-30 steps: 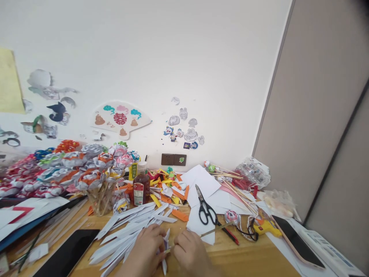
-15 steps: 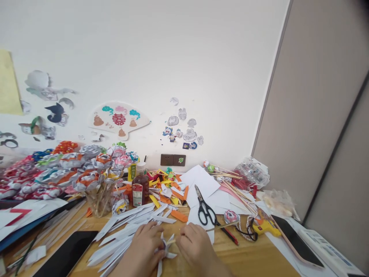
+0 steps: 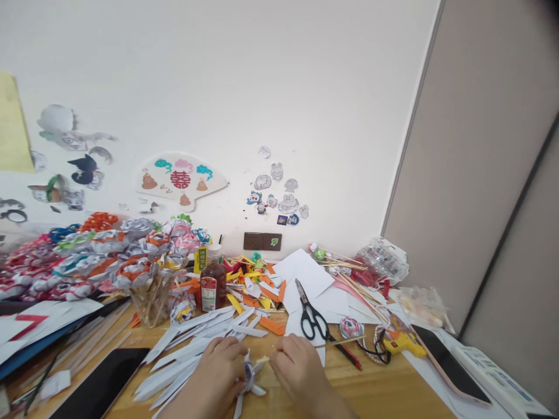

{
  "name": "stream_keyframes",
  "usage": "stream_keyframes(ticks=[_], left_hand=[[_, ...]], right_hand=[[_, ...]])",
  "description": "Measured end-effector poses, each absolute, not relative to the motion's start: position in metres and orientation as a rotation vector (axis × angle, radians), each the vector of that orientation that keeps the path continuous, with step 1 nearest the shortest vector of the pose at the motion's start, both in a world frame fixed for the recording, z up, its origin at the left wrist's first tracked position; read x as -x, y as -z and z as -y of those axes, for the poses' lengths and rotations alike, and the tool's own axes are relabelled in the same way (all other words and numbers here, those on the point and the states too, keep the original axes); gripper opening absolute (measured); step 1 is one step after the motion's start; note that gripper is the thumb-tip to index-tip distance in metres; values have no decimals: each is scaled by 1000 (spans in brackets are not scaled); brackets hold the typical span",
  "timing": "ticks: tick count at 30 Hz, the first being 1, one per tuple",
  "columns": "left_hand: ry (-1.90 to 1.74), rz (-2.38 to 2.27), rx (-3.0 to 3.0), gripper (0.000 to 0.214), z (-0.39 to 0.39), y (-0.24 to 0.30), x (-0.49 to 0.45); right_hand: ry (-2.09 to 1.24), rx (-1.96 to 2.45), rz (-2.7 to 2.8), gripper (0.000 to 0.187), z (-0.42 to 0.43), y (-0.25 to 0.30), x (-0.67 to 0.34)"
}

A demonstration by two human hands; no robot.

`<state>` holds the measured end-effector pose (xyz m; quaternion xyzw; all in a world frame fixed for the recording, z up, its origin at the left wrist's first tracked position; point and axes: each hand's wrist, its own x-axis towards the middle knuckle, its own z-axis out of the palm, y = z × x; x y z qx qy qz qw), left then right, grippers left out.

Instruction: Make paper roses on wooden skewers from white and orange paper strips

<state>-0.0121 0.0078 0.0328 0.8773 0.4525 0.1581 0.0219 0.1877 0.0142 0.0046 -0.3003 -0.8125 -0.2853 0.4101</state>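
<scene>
Low in the middle, my left hand (image 3: 222, 366) is closed on a small white folded-paper flower (image 3: 248, 375), whose pointed paper ends stick out past my fingers. To its right, my right hand (image 3: 297, 364) pinches a thin wooden stick (image 3: 345, 340). One end of this stick shows beside the flower and the other reaches out to the right; my fingers cover its middle. Whether the stick enters the flower, I cannot tell. White folded paper strips (image 3: 174, 361) lie under and left of my left hand. Black-handled scissors (image 3: 313, 320) rest beyond my right hand.
A jar of paper flowers (image 3: 151, 299) and a red-labelled bottle (image 3: 212, 279) stand behind the strips. Orange and yellow paper pieces (image 3: 257, 285) are heaped near the wall. Phones (image 3: 102, 381) lie at both sides. A yellow glue gun (image 3: 404, 343) sits at right.
My right hand and the stick have shifted slightly, and a little more of the paper flower shows between my hands. My left hand has moved slightly left.
</scene>
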Motion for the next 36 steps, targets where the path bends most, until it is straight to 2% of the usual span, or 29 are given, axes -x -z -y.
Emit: stream_keyframes(ticks=[10,23,30,36], left_hand=[[-467,-1461,-2894,15,-26,0,14],[-424,-1482,-2870,17,-25,0,12],[-567,-1417,-2800,6,-26,2,14],[-548,-1400,-2802,5,-25,-1,14]], right_hand=[[736,743,2036,36,-17,0,-187],[745,744,2050,37,-17,1,-187],[745,736,2032,36,-20,3,-186],[752,728,2034,37,-19,2,-185]])
